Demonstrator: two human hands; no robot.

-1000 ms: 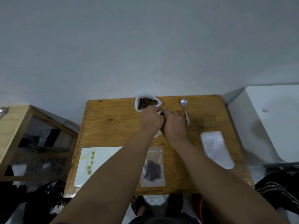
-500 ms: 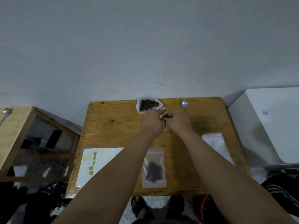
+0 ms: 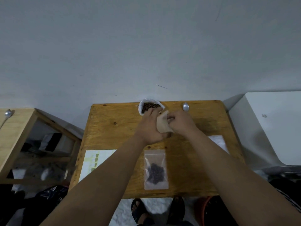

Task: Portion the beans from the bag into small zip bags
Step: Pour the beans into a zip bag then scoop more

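Fingers (image 3: 170,119) of both hands now seemingly spread an empty zip bag (image 3: 162,124) open.

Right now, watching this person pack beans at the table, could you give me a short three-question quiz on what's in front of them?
1. True or false: the filled zip bag lies flat on the wooden table, nearer the person than the hands.
2. What are the left hand and right hand holding between them? A) a spoon B) a small empty zip bag C) a label sheet
3. Where does the open bag of beans stand?

Key
1. True.
2. B.
3. At the table's far edge, by the wall, just beyond the left hand; the spoon lies to its right.
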